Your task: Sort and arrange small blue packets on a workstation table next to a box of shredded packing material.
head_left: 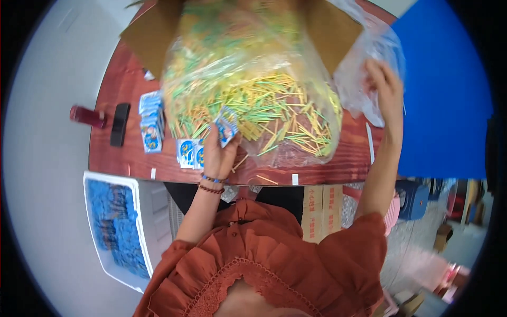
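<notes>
My left hand (pixel 222 152), a beaded bracelet at its wrist, is closed on a small blue-and-white packet (pixel 226 126). It is near the front edge of a big clear plastic bag (pixel 288 150) full of thin yellow, green and orange sticks (pixel 264 105). Beside this hand, more small flat packets (pixel 186 152) lie on the table. Over at the right, my right hand (pixel 385 87) is at a crumpled clear plastic bag (pixel 351 79). Its fingers are bent and blurred, and whether they grip anything cannot be made out.
An overlapping row of packets (pixel 151 124), a black phone-like object (pixel 120 124) and a dark red bottle (pixel 87 116) are on the reddish wooden table (pixel 348 169). Cardboard flaps (pixel 150 39) flank the stick bag. A white foam box (pixel 138 211) of blue packets stands below left.
</notes>
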Demonstrator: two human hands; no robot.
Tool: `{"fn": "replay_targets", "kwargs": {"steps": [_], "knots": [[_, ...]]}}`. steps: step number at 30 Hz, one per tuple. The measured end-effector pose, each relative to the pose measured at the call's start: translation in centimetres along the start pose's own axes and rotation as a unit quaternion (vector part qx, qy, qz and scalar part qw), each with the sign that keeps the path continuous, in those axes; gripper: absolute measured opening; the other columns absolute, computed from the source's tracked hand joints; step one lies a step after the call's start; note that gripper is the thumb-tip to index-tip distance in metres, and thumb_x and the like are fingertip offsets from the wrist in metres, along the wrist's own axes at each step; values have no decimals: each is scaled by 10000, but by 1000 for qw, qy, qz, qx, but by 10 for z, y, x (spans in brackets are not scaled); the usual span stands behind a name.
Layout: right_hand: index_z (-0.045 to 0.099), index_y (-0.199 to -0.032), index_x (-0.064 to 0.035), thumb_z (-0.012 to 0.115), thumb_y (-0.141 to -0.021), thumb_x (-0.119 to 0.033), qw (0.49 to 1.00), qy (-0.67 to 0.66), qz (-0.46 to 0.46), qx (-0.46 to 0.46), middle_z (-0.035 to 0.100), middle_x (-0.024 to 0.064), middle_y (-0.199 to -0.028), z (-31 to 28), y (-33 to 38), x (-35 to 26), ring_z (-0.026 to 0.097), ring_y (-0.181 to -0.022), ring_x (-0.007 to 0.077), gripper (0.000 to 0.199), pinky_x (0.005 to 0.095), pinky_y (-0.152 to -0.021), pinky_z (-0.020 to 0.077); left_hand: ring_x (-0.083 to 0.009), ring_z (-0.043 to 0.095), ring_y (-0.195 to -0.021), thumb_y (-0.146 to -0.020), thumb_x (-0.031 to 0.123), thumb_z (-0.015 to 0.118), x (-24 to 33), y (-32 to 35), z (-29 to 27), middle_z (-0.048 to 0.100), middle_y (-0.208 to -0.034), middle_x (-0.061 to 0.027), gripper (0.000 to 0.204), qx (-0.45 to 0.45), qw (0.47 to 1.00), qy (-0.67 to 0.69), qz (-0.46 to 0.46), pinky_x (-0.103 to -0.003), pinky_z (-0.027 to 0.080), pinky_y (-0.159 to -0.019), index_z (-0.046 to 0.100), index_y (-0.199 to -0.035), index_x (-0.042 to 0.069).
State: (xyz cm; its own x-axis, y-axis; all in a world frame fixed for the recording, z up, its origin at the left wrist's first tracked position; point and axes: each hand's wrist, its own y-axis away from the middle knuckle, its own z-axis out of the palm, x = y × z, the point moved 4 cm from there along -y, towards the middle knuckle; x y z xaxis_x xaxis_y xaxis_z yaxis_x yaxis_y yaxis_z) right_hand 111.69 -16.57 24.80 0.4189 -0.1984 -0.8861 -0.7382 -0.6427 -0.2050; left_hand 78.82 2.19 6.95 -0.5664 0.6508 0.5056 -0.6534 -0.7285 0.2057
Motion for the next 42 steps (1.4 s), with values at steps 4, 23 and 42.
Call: {"fn": "replay_targets", "kwargs": {"steps": [4,23,42], "knots": [[604,-1136,23,631,-861,-123,971,-62,-43,-226,638,95,-1088,146,90,-18,632,-910,164,313,270,-718,513,-203,601,-1028,-998,290,466,-3,-2,20,634,-1115,-67,327,-26,999,38,13,-389,479,-916,552,-1157,17],[683,-939,10,590,-930,-128,918,-264,51,-292,627,0,-735,303,92,-53,543,-614,44,167,189,-544,429,-76,635,-790,-881,83,651,76,19,-18,685,-922,-34,193,14,970,-232,78,-202,503,-673,637,-1053,-3],[642,-872,-22,689,-792,-290,949,41,-148,-276,666,144,-813,410,85,-82,640,-763,326,283,406,-686,496,-318,523,-1034,-782,238,731,204,40,-133,571,-1100,-144,463,265,454,-780,338,-418,390,-877,594,-1178,42]]}}
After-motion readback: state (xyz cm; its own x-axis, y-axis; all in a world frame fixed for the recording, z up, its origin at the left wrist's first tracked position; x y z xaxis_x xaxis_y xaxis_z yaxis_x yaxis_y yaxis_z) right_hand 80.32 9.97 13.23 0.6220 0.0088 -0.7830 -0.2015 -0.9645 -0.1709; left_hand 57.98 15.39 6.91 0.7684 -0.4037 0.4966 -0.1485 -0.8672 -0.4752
